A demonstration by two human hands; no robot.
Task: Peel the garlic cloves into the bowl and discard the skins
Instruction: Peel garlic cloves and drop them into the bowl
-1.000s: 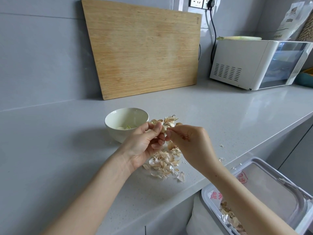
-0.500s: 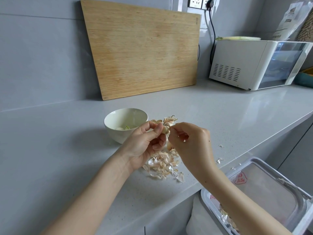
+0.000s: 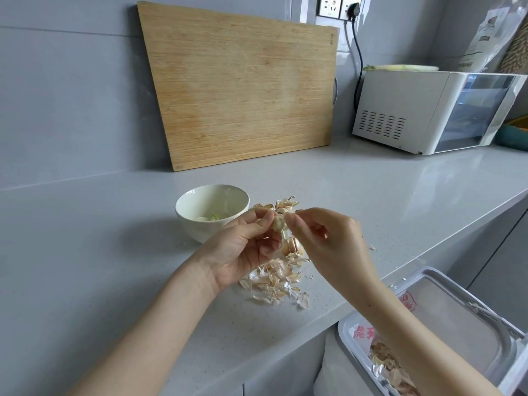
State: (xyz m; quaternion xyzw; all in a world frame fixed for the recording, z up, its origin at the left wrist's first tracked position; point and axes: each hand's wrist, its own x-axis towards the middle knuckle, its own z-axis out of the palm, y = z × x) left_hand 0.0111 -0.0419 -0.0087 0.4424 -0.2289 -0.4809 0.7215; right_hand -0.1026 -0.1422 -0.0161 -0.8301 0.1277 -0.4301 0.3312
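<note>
- Step in hand: peeling. Left hand point(image 3: 245, 248) grips 1 small pale garlic clove point(image 3: 278, 223) between thumb and fingers, held above the grey stone tabletop point(image 3: 100, 238), just right of the round white ceramic bowl point(image 3: 194, 230).
- Right hand point(image 3: 323, 241) pinches at the clove's tip, probably its papery skin (too small to confirm).
- Next move, as I judge it: strip the skin and drop the clove into the bowl.
- Count: 1 bowl with 1 peeled clove visible inside; 1 heap of loose tan skins point(image 3: 274, 284); unpeeled cloves point(image 3: 291, 247) by the hands, number unclear.

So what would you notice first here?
The left hand and right hand pinch a small pale garlic clove at the centre, above a heap of papery garlic skins on the grey counter. A round white ceramic bowl sits just left of them, and a big wooden cutting board leans at the back.
</note>
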